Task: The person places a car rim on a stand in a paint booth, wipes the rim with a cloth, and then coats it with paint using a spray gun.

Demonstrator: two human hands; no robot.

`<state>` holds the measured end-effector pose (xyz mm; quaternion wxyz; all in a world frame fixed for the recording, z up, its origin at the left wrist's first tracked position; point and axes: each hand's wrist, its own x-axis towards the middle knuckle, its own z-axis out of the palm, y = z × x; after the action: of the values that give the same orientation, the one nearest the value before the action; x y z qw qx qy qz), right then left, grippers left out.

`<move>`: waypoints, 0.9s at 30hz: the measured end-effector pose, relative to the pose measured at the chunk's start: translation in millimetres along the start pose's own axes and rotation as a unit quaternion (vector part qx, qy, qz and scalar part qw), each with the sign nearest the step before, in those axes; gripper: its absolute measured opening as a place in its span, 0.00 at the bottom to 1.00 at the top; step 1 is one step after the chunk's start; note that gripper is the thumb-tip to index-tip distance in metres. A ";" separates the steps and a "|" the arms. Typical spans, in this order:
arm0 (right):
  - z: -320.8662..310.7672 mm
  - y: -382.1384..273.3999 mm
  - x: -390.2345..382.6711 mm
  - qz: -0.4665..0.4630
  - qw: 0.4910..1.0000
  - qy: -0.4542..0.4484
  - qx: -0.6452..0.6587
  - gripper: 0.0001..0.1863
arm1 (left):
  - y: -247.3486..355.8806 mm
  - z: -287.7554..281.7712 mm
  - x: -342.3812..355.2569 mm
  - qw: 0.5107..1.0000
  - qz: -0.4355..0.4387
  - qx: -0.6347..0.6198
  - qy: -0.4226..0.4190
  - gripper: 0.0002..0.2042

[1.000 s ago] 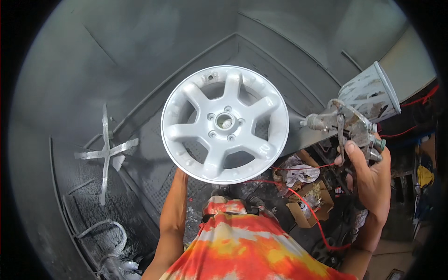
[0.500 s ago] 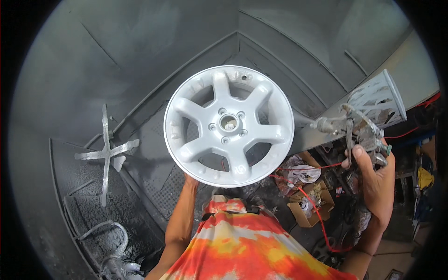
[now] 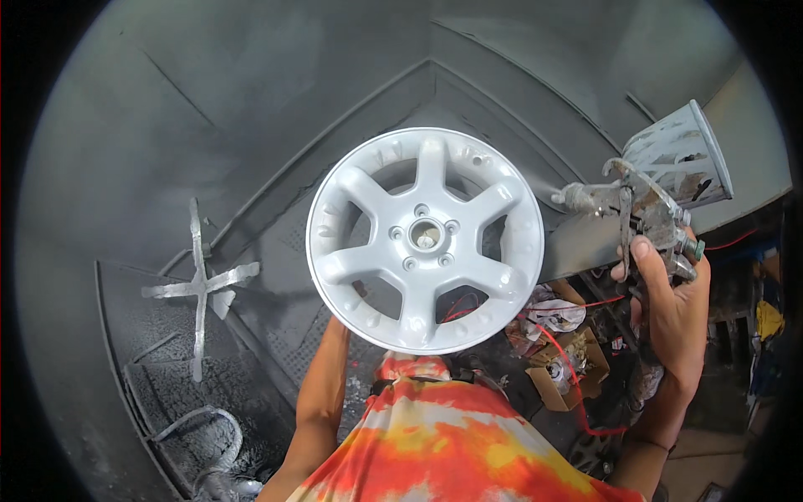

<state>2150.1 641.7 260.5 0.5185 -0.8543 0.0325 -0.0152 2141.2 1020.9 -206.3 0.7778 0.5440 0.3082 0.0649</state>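
A white-painted alloy wheel, with several thick spokes and a hollow centre hub, fills the middle of the view. My left hand reaches in under its near left edge; only the wrist and forearm show, and the wheel hides the fingers. To the right, my right hand is closed round a paint-crusted metal spray gun, its nozzle facing the wheel. On the gun sits a paint-streaked white cup. The gun is apart from the wheel.
Grey booth walls meet behind the wheel. A cross-shaped metal stand is at the left, near a curved hose. On the right, a red hose runs past an open cardboard box and scattered items.
The wheel has turned clockwise and sits slightly lower and further right in view. The spray gun in my right hand has risen a little.
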 end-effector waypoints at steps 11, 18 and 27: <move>7.7 -7.9 -4.6 -0.003 0.999 -0.034 -0.016 0.14 | -1.3 -13.9 4.6 1.000 -0.001 0.019 -0.004 0.24; 21.5 -10.6 -1.2 -0.002 1.000 0.010 0.025 0.13 | -1.5 -17.8 12.0 0.999 0.008 0.034 -0.011 0.23; 51.6 -19.7 -3.2 -0.008 0.988 -0.148 0.050 0.14 | -26.2 -57.3 -22.7 0.999 0.003 0.036 0.006 0.23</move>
<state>2150.7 696.7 254.2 0.5593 -0.8206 -0.0519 0.1058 2085.4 1046.7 -232.7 0.7555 0.5724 0.3132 0.0591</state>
